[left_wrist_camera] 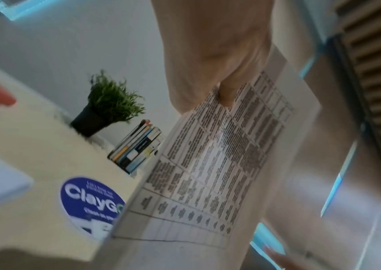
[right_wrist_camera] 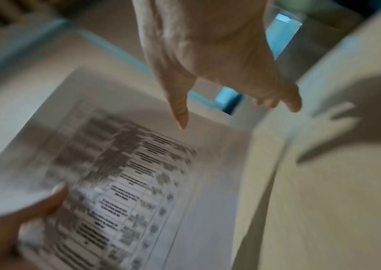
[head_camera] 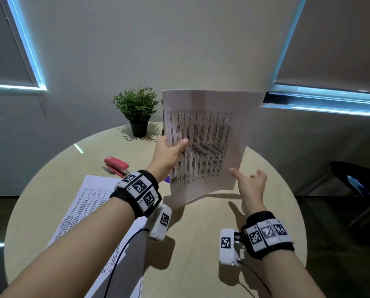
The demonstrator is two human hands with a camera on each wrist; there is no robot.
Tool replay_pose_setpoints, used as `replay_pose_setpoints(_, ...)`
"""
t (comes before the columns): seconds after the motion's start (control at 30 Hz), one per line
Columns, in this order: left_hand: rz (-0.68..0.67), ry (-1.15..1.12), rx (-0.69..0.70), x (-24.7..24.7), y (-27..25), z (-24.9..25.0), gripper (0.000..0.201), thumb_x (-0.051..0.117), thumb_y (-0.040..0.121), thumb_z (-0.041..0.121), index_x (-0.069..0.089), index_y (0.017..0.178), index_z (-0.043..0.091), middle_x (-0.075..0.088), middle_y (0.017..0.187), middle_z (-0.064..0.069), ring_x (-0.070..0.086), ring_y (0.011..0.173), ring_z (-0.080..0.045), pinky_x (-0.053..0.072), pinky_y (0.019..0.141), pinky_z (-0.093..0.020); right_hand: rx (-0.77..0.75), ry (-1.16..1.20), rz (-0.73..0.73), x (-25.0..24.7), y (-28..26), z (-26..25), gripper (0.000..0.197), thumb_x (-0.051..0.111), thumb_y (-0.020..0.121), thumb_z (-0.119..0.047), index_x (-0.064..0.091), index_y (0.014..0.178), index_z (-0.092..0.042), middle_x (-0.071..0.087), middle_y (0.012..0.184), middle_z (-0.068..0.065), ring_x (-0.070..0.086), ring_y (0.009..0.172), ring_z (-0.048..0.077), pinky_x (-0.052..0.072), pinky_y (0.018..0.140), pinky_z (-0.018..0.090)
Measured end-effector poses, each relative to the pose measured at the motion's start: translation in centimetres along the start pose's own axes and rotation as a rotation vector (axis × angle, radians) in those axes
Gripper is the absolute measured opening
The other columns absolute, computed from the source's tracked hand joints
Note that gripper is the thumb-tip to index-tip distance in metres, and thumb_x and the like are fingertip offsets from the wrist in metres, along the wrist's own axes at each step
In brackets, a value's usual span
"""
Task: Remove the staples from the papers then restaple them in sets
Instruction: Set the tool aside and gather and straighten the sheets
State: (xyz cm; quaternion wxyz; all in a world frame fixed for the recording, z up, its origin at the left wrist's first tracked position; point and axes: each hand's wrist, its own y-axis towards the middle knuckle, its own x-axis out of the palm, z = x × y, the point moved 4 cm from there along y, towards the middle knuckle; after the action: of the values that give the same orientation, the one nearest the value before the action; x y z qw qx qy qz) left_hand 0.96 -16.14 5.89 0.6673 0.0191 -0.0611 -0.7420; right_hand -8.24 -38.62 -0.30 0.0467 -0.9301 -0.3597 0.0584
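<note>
Left hand [head_camera: 165, 154] is pinching printed sheet [head_camera: 203, 145] upright above round beige worktop [head_camera: 201, 244]; right hand [head_camera: 251, 187] is hovering beside it, fingers spread, empty. Red stapler [head_camera: 116, 166], paper stack [head_camera: 89, 214], potted plant [head_camera: 137, 110] lying leftward; blinds [head_camera: 341, 39] flanking grey wall.

An office: round table [head_camera: 201, 244], stapler [head_camera: 116, 165], printed papers [head_camera: 83, 211], window blinds [head_camera: 341, 39].

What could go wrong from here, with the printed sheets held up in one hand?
1. Only the left hand pinches the white printed paper sheets at one edge; if unstapled, they could fan or slip.
2. The right hand is open beside them, not gripping, so nothing steadies the far edge.
3. The red stapler lies behind the left wrist, awkward to reach.
</note>
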Motion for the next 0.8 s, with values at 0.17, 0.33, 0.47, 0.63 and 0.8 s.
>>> replay_pose_setpoints(0.17,0.019,-0.386,-0.127,0.6,0.0,-0.3,0.044,0.065,0.089,0.006,0.047,0.129,-0.003,0.062,0.122,-0.019,0.067,0.100,-0.025,0.060,0.075,-0.031,0.471,0.446,-0.272,1.5,-0.4,3.5,0.039,0.070,0.086,-0.018,0.057,0.118,0.000,0.063,0.112,0.017,0.060,0.097,0.028,0.051,0.077,0.039)
replay_pose_setpoints(0.33,-0.108,-0.452,-0.183,-0.9,-0.4,-0.9,0.025,0.055,0.093,0.003,0.059,0.117,-0.003,0.069,0.109,-0.019,0.068,0.095,-0.034,0.059,0.077,-0.043,0.280,0.503,-0.112,-0.7,2.1,2.7,0.041,0.077,0.082,-0.018,0.061,0.112,0.004,0.072,0.088,0.008,0.068,0.080,0.017,0.039,0.042,0.008)
replay_pose_setpoints(0.47,-0.182,-0.448,-0.185,-5.0,0.6,-0.5,0.022,0.057,0.092,0.018,0.064,0.109,0.006,0.073,0.092,-0.007,0.069,0.078,-0.019,0.057,0.063,-0.026,0.047,0.360,-0.083,-3.8,2.7,0.0,0.014,0.061,0.093,-0.005,0.063,0.106,-0.007,0.071,0.104,0.009,0.063,0.081,0.012,0.048,0.062,0.018)
replay_pose_setpoints(0.63,-0.400,-0.063,-0.132,-5.9,0.3,-1.5,0.069,0.087,0.063,0.030,0.061,0.123,0.007,0.069,0.114,-0.014,0.069,0.098,-0.026,0.059,0.082,-0.039,-0.210,0.177,-0.076,-5.4,2.9,-2.5,0.011,0.067,0.087,-0.004,0.068,0.086,-0.015,0.070,0.093,0.002,0.064,0.095,0.023,0.051,0.076,0.033)
replay_pose_setpoints(0.8,-0.233,-0.002,0.068,-3.9,-0.2,-1.8,0.036,0.069,0.085,0.006,0.059,0.118,0.012,0.067,0.114,-0.013,0.063,0.108,-0.025,0.051,0.094,-0.041,-0.361,0.119,-0.122,-4.8,1.9,-4.3,0.019,0.063,0.090,-0.001,0.068,0.088,-0.020,0.073,0.074,-0.016,0.065,0.068,-0.003,0.051,0.061,0.016)
